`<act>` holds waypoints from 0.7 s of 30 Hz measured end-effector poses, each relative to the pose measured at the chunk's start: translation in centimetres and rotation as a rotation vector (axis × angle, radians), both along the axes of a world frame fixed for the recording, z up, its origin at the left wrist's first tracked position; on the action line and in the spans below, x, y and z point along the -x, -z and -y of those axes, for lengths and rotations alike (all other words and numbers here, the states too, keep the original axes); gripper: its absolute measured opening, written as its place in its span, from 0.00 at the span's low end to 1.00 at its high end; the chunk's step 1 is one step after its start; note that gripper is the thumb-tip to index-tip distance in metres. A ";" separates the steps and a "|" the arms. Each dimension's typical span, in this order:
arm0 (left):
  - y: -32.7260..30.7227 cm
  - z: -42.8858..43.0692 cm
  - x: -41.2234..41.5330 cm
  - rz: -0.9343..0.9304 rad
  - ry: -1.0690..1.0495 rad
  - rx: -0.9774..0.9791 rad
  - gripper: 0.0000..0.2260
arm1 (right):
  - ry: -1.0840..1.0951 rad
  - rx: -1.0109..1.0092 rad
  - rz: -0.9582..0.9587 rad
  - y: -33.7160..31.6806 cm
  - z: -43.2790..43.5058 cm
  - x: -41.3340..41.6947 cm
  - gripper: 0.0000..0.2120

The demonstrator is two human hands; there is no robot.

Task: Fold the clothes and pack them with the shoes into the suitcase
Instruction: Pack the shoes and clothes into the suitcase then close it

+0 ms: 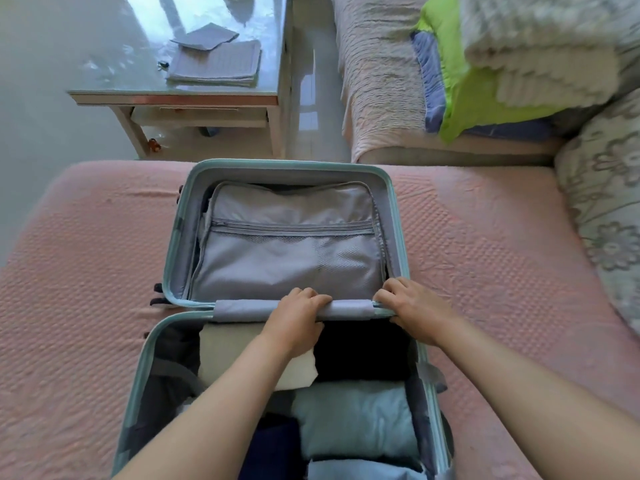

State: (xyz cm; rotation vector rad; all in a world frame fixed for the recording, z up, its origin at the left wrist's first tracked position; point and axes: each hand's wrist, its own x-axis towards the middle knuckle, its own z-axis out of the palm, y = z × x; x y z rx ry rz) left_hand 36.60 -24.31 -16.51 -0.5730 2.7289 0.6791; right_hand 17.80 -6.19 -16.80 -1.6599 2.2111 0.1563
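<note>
Left hand (pixel 298 313) grips the grey hinge strip (pixel 242 308) and right hand (pixel 412 306) clasps the rim of the open suitcase (pixel 287 165) lying on the bed (pixel 86 254); shell judged stiff, folded clothes (pixel 353 417) inside soft, so handle by the rim.

a single wide-angle camera, worn on the head, looks forward and steeply down from above the near edge of the bed (pixel 86 254). it sits close: both forearms run in from the bottom of the view, and the left hand (pixel 299 320) and right hand (pixel 414 310) lie just below centre. the open suitcase (pixel 277 164) fills the middle, its near half cut off at the bottom. the lens bows the bed's far edge. beyond that edge the view reaches a side table (pixel 173 98) at top left and a covered seat (pixel 374 81) at top right.
</note>
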 end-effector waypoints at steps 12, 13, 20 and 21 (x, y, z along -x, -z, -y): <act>0.2 -11.7 10.4 0.036 0.041 -0.046 0.28 | 0.069 -0.206 -0.135 -2.2 -8.9 8.2 0.17; 0.2 -11.6 10.5 0.033 0.023 -0.052 0.28 | 0.041 -0.163 -0.170 -2.4 -8.5 8.2 0.17; 0.0 -7.2 8.4 -0.099 -0.143 0.051 0.19 | -0.049 0.113 -0.040 -1.0 -2.2 4.8 0.17; 0.0 -6.1 7.8 -0.118 -0.164 0.094 0.18 | -0.044 0.127 -0.011 -0.8 -0.9 4.0 0.15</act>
